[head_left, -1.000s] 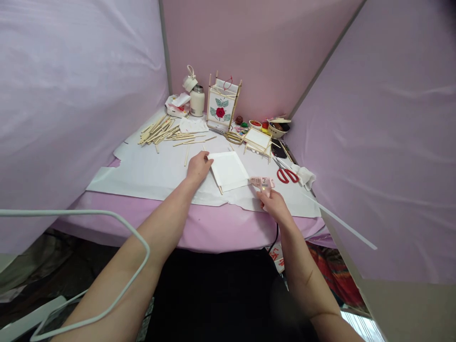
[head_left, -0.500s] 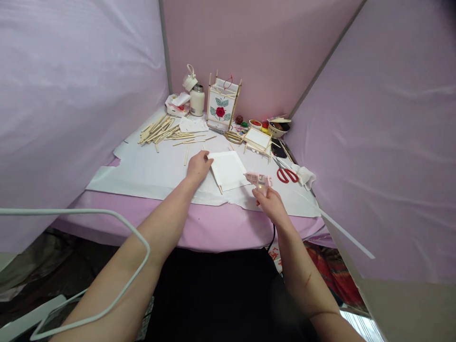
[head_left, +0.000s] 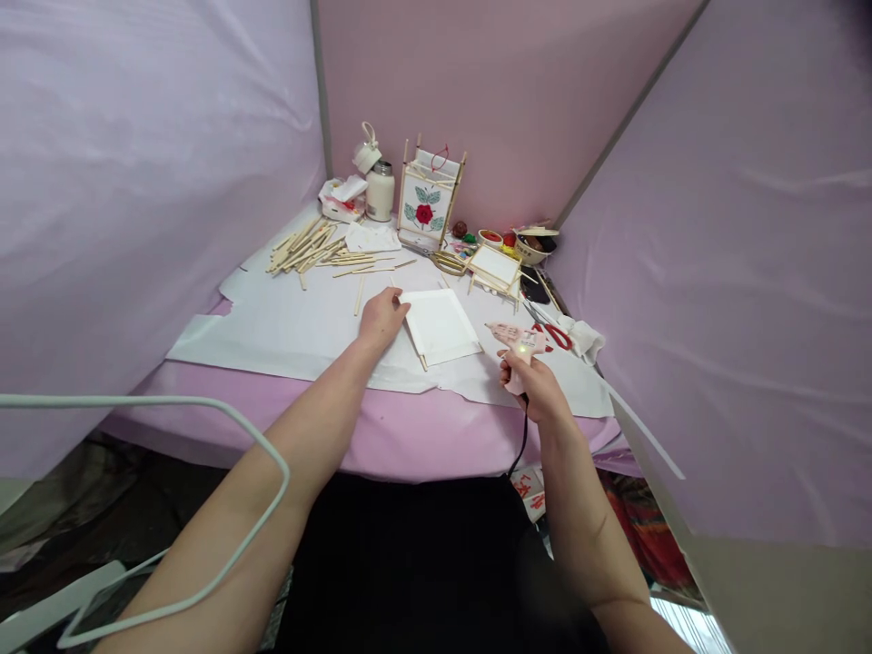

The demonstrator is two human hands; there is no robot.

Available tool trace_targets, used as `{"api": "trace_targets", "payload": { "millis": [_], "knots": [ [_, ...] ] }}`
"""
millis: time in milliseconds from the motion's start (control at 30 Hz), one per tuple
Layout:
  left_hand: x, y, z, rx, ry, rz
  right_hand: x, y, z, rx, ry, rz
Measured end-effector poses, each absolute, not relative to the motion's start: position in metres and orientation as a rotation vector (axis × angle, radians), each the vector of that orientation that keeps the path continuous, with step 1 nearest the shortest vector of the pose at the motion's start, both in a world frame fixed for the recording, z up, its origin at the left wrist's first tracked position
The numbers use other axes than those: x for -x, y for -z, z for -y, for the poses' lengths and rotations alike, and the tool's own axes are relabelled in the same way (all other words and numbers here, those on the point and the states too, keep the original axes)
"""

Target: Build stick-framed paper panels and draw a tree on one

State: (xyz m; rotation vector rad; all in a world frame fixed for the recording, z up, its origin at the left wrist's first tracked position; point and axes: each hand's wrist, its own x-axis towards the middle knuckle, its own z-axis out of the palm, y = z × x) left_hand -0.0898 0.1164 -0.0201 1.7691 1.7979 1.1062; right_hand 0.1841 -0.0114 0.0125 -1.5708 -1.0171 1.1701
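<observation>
My left hand (head_left: 380, 320) pinches the upper left corner of a white paper panel (head_left: 442, 329), which lies on the white table cover. Thin wooden sticks show along the panel's left side, one end poking out at its lower left. In my right hand (head_left: 543, 389) is a pink hot glue gun (head_left: 519, 340), gripped by its handle, with a small light glowing on its body. Its nozzle points left and is apart from the panel's right edge. A black cord hangs from the handle.
Loose wooden sticks (head_left: 303, 247) are heaped at the left. Behind stand a cream bottle (head_left: 380, 193) and a lantern-like frame with a rose picture (head_left: 423, 211). Right of the panel are a small stick frame (head_left: 495, 265), red-handled scissors (head_left: 559, 336) and a crumpled white cloth (head_left: 586, 340).
My right hand has drawn the glue gun to the right, away from the panel's right edge. My left hand stays at the panel's corner.
</observation>
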Motion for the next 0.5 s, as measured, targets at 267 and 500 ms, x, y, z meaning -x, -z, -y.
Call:
{"api": "trace_targets", "payload": {
  "millis": [267,500],
  "knots": [
    [0.089,0.018,-0.115,-1.767,-1.094,-1.805,-0.183,-0.004,0.014,1.63,-1.168,1.205],
    [0.089,0.015,-0.113,-1.76,-1.08,-1.81,-0.164,0.002,0.019,1.777,-0.846,1.591]
  ]
}}
